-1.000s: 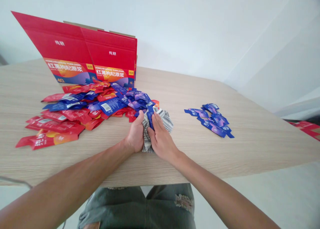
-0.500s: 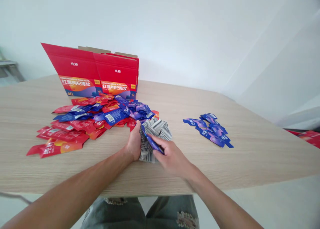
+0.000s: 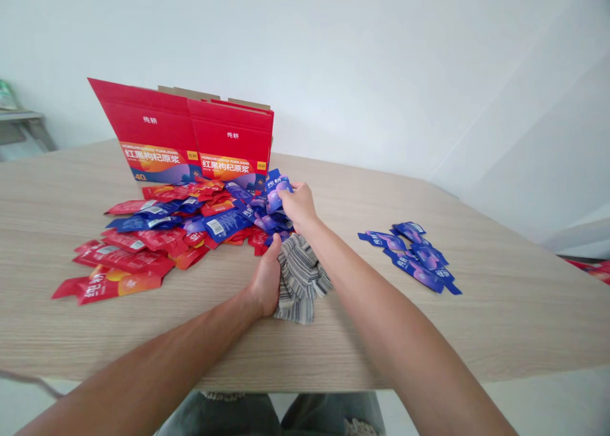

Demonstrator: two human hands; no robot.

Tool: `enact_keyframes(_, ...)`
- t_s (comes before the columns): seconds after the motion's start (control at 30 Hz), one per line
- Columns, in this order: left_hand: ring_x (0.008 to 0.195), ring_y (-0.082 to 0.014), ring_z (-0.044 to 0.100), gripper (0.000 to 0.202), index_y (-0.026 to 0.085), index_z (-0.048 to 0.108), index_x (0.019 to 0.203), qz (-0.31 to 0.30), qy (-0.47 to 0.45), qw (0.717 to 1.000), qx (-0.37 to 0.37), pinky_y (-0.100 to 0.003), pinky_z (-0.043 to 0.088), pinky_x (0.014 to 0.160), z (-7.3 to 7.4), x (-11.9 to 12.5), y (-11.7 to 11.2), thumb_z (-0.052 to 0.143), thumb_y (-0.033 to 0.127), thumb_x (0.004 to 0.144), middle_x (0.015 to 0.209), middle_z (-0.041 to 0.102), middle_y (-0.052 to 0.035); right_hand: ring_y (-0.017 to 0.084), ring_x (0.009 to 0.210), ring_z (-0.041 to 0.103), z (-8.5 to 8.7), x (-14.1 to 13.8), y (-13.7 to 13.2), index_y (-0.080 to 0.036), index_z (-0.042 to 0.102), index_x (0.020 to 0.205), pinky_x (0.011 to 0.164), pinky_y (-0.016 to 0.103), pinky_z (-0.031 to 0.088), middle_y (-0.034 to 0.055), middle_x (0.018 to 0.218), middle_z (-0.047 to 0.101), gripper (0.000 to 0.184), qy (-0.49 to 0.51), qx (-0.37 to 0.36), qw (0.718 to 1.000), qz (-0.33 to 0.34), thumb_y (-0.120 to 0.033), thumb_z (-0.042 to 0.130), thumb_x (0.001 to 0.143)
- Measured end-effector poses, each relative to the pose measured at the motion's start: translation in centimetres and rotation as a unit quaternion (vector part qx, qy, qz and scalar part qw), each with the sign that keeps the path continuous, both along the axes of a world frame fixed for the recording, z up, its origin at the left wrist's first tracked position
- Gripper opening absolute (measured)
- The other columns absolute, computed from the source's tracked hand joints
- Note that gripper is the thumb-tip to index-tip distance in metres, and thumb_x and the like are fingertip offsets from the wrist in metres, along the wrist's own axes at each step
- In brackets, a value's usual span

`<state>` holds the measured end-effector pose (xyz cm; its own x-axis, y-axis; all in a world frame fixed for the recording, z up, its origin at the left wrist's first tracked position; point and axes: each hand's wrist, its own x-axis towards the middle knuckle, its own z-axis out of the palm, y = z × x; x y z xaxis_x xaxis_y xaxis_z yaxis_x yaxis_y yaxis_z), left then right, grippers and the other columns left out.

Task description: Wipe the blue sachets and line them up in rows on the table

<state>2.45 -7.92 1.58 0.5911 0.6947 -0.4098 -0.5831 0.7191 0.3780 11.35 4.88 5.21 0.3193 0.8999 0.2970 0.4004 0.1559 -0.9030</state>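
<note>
My left hand [image 3: 267, 277] is closed on a crumpled grey-and-white striped cloth [image 3: 300, 274] near the front of the table, thumb up along its left side. Most of the fingers are hidden behind the cloth. Just beyond it, my right hand [image 3: 300, 204] pinches a blue sachet [image 3: 275, 188] with white lettering, raised at the right end of a mixed heap. Blue sachets [image 3: 223, 224] lie in that heap among red sachets [image 3: 124, 256], overlapping at many angles.
Two red printed cartons [image 3: 162, 131] with raised flaps stand behind the heap. A smaller group of blue sachets [image 3: 414, 255] lies on the wooden table [image 3: 362, 340] to the right. Something red [image 3: 591, 267] shows past the table's right edge.
My right hand has moved from the cloth forward to the heap, where it holds up a blue sachet. The blue sachet that was against the cloth is no longer seen there. My left hand keeps the cloth.
</note>
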Motion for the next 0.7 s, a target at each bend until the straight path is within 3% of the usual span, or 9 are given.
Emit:
enact_keyframes(0.07, 0.114, -0.0365, 0.079, 0.071, 0.013, 0.065, 0.15, 0.007, 0.015, 1.0, -0.004, -0.054, 0.061, 0.106, 0.0, 0.0, 0.1, 0.041, 0.065, 0.107, 0.127, 0.08, -0.0198, 0.031, 0.112, 0.076, 0.0, -1.1, 1.2, -0.018, 0.068, 0.111, 0.093, 0.039, 0.058, 0.0145, 0.117, 0.08, 0.024, -0.047, -0.041, 0.997, -0.034, -0.022, 0.066, 0.087)
enact_keyframes(0.2, 0.12, -0.0351, 0.077, 0.065, 0.014, 0.062, 0.153, 0.042, -0.015, 0.998, 0.042, -0.05, 0.06, 0.11, -0.8, 0.2, 0.6, 0.043, 0.057, 0.109, 0.131, 0.079, -0.0164, 0.033, 0.115, 0.076, -0.7, -2.3, 1.7, -0.019, 0.072, 0.107, 0.097, 0.04, 0.058, 0.0132, 0.117, 0.08, 0.018, -0.185, -0.102, 0.977, 0.001, -0.025, 0.07, 0.09)
enact_keyframes(0.37, 0.128, -0.0341, 0.074, 0.063, 0.019, 0.059, 0.158, 0.051, -0.04, 0.994, 0.089, -0.049, 0.055, 0.117, -1.7, 0.5, 1.0, 0.048, 0.056, 0.107, 0.136, 0.078, -0.0137, 0.034, 0.127, 0.068, -1.8, -1.3, 1.3, -0.017, 0.067, 0.129, 0.107, 0.049, 0.054, 0.0162, 0.133, 0.073, 0.037, -0.287, -0.057, 0.956, -0.015, -0.034, 0.068, 0.096)
enact_keyframes(0.47, 0.124, -0.0345, 0.076, 0.064, 0.015, 0.058, 0.158, 0.039, -0.005, 0.997, 0.064, -0.051, 0.056, 0.115, -1.0, 0.4, 0.5, 0.045, 0.054, 0.109, 0.133, 0.078, -0.0175, 0.031, 0.131, 0.065, -2.0, 1.8, 0.5, -0.017, 0.065, 0.133, 0.11, 0.047, 0.052, 0.0174, 0.137, 0.069, 0.04, -0.283, -0.016, 0.959, -0.023, -0.038, 0.065, 0.099)
enact_keyframes(0.57, 0.118, -0.0351, 0.078, 0.066, 0.012, 0.06, 0.156, 0.008, 0.019, 0.999, 0.028, -0.053, 0.059, 0.109, 0.0, 0.3, -0.2, 0.041, 0.056, 0.11, 0.127, 0.08, -0.0196, 0.032, 0.134, 0.061, -1.8, 7.2, -1.5, -0.016, 0.064, 0.135, 0.113, 0.048, 0.05, 0.0187, 0.14, 0.067, 0.04, -0.325, -0.027, 0.944, -0.056, -0.034, 0.063, 0.099)
enact_keyframes(0.7, 0.113, -0.0359, 0.08, 0.069, 0.011, 0.061, 0.155, 0.0, 0.014, 1.0, 0.02, -0.054, 0.061, 0.105, 0.6, 0.4, -0.6, 0.036, 0.058, 0.11, 0.124, 0.081, -0.0208, 0.04, 0.14, 0.056, -1.8, 15.4, -5.3, -0.014, 0.065, 0.139, 0.117, 0.059, 0.044, 0.0245, 0.146, 0.062, 0.044, -0.429, -0.164, 0.872, -0.17, -0.037, 0.058, 0.103)
